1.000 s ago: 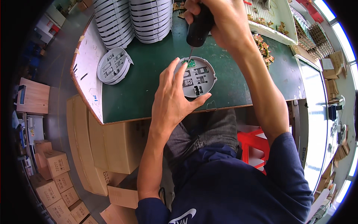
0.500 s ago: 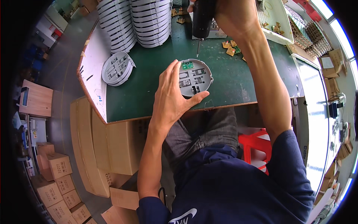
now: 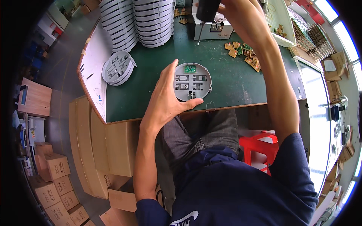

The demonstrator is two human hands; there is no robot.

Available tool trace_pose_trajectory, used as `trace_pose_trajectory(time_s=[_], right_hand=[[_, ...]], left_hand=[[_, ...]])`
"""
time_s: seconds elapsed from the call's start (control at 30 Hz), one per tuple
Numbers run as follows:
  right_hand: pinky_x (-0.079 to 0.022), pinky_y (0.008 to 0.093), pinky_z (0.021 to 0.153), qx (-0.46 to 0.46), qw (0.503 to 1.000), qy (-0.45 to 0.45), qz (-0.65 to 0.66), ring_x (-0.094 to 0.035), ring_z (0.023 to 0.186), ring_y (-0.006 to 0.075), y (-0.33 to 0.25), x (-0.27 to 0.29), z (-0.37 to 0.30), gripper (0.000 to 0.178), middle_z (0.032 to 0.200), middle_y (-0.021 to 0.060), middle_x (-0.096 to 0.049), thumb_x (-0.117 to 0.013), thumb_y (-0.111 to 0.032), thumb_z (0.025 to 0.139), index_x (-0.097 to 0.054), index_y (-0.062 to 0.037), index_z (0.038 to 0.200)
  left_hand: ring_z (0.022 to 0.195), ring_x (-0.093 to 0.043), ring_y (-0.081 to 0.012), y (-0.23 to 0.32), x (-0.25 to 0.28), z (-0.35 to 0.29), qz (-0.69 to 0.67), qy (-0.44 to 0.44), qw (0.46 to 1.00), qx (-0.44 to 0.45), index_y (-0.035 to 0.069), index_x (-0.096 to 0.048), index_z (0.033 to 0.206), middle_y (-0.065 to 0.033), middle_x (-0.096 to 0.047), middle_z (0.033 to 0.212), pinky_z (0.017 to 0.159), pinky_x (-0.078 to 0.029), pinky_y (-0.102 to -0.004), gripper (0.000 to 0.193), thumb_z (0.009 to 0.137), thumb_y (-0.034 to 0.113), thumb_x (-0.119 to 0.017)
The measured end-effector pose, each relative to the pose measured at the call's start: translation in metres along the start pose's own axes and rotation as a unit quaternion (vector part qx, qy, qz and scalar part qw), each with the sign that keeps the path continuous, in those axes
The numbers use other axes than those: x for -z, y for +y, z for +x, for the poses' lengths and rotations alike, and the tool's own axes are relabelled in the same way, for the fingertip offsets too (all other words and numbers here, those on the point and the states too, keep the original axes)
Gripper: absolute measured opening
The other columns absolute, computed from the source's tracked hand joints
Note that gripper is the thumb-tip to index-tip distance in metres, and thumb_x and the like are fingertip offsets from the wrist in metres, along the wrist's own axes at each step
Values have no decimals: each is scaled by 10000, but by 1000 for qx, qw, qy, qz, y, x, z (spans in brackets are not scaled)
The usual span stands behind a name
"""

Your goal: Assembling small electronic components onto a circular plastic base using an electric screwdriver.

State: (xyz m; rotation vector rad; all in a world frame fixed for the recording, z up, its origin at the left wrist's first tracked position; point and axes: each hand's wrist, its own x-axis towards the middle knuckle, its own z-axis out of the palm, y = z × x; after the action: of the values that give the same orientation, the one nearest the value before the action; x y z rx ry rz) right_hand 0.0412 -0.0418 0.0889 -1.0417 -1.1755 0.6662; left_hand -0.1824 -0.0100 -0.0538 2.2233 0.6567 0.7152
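A round grey plastic housing (image 3: 203, 88) lies on the green bench top, with a small green circuit board (image 3: 190, 69) set in its upper part. My left hand (image 3: 164, 96) curves round its left side, fingers along the rim and thumb at the lower edge. Up at the top edge of the view, my right hand (image 3: 245, 19) grips a black electric screwdriver (image 3: 207, 10), partly cut off by the frame. Its thin bit points down in front of a white box-shaped device (image 3: 222, 34), off the housing.
Tall stacks of grey housings (image 3: 152, 24) stand at the back left, with another small pile (image 3: 119, 67) nearer. Small yellowish boards (image 3: 252, 62) lie loose at right, below a pale tray (image 3: 281, 19). Cardboard boxes (image 3: 109, 150) sit beside the bench, and a red stool (image 3: 260, 148) is beneath.
The screwdriver has moved from above the housing's rim up toward the white device. The housing has turned slightly and shifted a little left under my left hand.
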Motion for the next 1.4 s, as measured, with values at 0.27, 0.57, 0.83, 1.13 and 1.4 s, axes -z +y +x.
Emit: trace_pose_trajectory(time_s=[0.27,0.57,0.83,1.13,1.4], right_hand=[[-589,334,798,-30,869,-191,-456,-686,976,157,36,37,-70,328,1166,87,-700,-683,-31,936,-687,-90,1258],[-600,366,776,229,625,-425,-614,-668,990,260,64,1,-47,385,1088,65,-611,-684,-94,859,-652,-152,1238],[-607,384,803,309,644,-431,-552,-667,970,244,54,14,-37,422,1142,86,-644,-756,-100,810,-649,-77,1217],[-606,331,683,346,812,-201,-426,-743,798,256,55,15,-102,412,1021,138,-755,-783,24,806,-650,-13,1195],[-600,352,903,74,953,-138,-260,-728,1073,241,57,-5,-132,518,1186,149,-728,-792,4,856,-612,8,1342]], left_hand=[[1418,-467,-367,-12,12,-4,-59,-44,997,-1,0,-275,1579,-233,-445,1546,1174,-404,-437,1207,667,416,-946],[1401,-483,-398,-13,13,-1,-49,-76,996,0,15,-265,1590,-249,-484,1509,1152,-423,-450,1246,647,471,-939],[1372,-510,-410,-20,6,-5,-33,-29,998,-44,9,-292,1577,-258,-509,1479,1132,-436,-475,1227,655,504,-931],[1101,-673,-223,34,-4,-13,-271,117,955,-18,10,-715,1196,-117,-719,1188,986,-516,-357,382,911,250,-796],[1011,-689,-158,41,-17,-17,-247,156,956,-5,-2,-698,1223,-72,-742,1110,939,-537,-320,342,929,151,-780]])
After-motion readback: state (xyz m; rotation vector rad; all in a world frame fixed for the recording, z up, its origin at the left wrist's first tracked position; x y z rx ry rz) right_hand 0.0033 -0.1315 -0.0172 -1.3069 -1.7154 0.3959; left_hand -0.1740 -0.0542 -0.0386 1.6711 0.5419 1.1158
